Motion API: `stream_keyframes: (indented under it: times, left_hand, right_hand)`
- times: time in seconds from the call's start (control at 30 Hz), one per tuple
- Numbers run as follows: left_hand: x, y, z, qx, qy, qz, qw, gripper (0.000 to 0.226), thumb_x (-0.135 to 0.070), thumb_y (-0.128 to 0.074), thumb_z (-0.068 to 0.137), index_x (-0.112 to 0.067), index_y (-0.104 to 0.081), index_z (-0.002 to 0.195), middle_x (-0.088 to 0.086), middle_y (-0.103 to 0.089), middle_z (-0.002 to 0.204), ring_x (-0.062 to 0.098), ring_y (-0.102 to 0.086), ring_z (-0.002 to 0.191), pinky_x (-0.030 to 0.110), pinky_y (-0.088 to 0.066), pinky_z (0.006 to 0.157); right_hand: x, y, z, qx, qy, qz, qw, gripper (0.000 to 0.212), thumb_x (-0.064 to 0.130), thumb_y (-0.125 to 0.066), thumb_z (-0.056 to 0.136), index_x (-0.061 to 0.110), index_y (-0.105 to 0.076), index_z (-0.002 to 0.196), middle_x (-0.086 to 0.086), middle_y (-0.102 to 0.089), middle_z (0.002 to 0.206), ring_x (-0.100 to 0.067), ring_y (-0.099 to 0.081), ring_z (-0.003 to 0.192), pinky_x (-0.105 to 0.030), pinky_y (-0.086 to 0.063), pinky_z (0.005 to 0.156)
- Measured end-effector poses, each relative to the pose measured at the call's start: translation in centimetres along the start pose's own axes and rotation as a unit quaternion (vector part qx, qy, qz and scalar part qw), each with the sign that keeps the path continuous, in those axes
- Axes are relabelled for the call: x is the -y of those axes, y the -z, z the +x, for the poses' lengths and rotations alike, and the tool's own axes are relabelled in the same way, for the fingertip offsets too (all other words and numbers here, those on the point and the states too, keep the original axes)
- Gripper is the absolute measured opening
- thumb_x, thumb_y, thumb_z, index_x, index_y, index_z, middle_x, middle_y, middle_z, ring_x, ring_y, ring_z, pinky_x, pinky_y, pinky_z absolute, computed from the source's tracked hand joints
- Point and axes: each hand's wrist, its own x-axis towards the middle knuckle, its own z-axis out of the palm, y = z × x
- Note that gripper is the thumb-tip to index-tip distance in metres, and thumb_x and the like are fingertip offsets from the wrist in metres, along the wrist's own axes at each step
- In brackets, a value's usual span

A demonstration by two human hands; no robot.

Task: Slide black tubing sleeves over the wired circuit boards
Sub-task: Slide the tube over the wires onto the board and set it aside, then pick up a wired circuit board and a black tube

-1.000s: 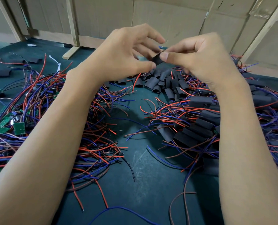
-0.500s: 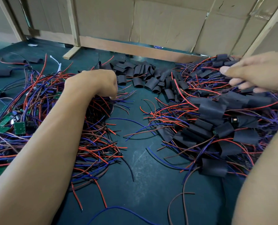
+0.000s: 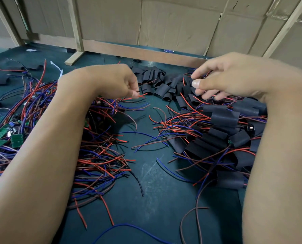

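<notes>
My left hand point(image 3: 115, 81) hovers over the left wire pile and pinches the ends of red and black wires point(image 3: 141, 95) between thumb and fingers. My right hand point(image 3: 224, 76) is above the loose black tubing sleeves point(image 3: 161, 85), fingers spread, thumb and forefinger close to a sleeve; whether it grips one is unclear. Bare green circuit boards point(image 3: 16, 140) with red, blue and brown wires lie at the left. Boards covered by black sleeves point(image 3: 224, 118) are heaped at the right, under my right forearm.
The work surface is a dark green mat point(image 3: 146, 199). A wooden frame point(image 3: 143, 51) with cardboard panels closes off the back. Loose wire ends point(image 3: 101, 162) fan toward the middle from both piles. A white cable tie point(image 3: 57, 67) lies at the back left.
My right hand let go of the finished sleeved board on the right heap and swung left over the loose sleeves. My left hand dropped to the left pile and now pinches wire ends.
</notes>
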Motion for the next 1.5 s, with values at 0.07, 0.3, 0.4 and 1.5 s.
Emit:
stream_keyframes:
  times: [0.07, 0.3, 0.4, 1.5]
  left_hand:
    - [-0.4, 0.5, -0.2, -0.021, -0.025, -0.014, 0.999, 0.008, -0.032, -0.071, 0.091, -0.026, -0.073, 0.096, -0.006, -0.069, 0.083, 0.016, -0.065, 0.079, 0.027, -0.046, 0.071]
    - [-1.7, 1.6, -0.9, -0.096, -0.122, -0.136, 0.978, 0.016, -0.023, -0.069, 0.094, -0.025, -0.068, 0.11, 0.01, -0.071, 0.086, 0.038, -0.063, 0.077, 0.047, -0.055, 0.076]
    - [-2.5, 1.8, -1.1, -0.128, -0.162, -0.213, 0.955, 0.022, -0.015, -0.068, 0.095, -0.02, -0.064, 0.116, 0.024, -0.067, 0.096, 0.029, -0.058, 0.067, 0.041, -0.053, 0.066]
    - [-3.3, 1.0, -0.7, -0.083, -0.138, -0.341, 0.926, 0.019, -0.022, -0.06, 0.101, -0.013, -0.076, 0.102, 0.003, -0.061, 0.07, 0.016, -0.042, 0.051, 0.026, -0.043, 0.046]
  right_hand:
    - [0.3, -0.4, 0.4, 0.0, 0.018, 0.002, 1.0, 0.012, 0.032, -0.07, 0.095, 0.024, -0.07, 0.105, 0.003, -0.078, 0.09, -0.009, -0.076, 0.08, -0.032, -0.06, 0.077]
    - [1.5, -3.0, 1.7, 0.034, 0.08, 0.03, 0.996, 0.015, 0.032, -0.076, 0.089, 0.023, -0.075, 0.102, 0.004, -0.079, 0.087, -0.011, -0.076, 0.083, -0.043, -0.059, 0.09]
    - [2.3, -4.1, 2.2, 0.034, 0.12, 0.088, 0.988, 0.015, 0.029, -0.078, 0.088, 0.021, -0.076, 0.1, 0.001, -0.078, 0.088, -0.011, -0.072, 0.075, -0.042, -0.058, 0.089]
    - [2.0, -3.2, 3.1, -0.09, 0.119, 0.393, 0.907, 0.031, 0.017, -0.075, 0.09, -0.012, -0.068, 0.101, -0.001, -0.064, 0.065, -0.015, -0.058, 0.054, -0.03, -0.054, 0.059]
